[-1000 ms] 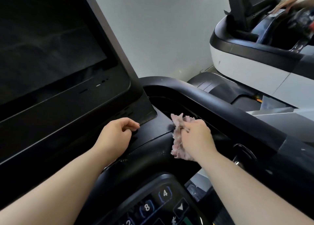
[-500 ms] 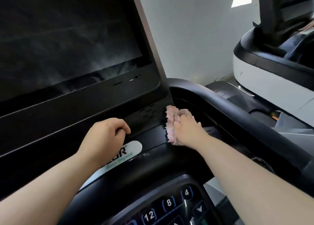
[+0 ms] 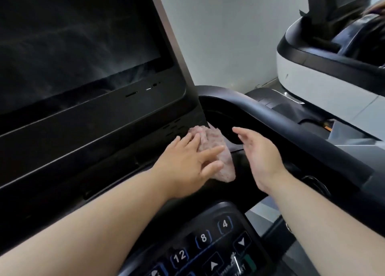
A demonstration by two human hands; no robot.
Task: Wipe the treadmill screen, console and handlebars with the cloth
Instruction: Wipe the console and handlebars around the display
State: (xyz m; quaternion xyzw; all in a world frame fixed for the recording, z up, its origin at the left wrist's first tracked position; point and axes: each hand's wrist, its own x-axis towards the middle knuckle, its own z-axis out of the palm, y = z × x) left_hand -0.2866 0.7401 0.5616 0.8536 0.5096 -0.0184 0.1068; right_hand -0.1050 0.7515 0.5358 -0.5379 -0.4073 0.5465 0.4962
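My left hand lies flat, fingers straight, on the pink cloth beside the console's dark recess, my right hand slack-fingered just alongside.

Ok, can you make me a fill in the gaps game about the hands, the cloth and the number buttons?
1. The left hand presses flat on the cloth, whose colour is ____.
2. The right hand holds ____.
3. On the keypad, the button between 4 and 12 says ____.
Missing words: pink; nothing; 8.
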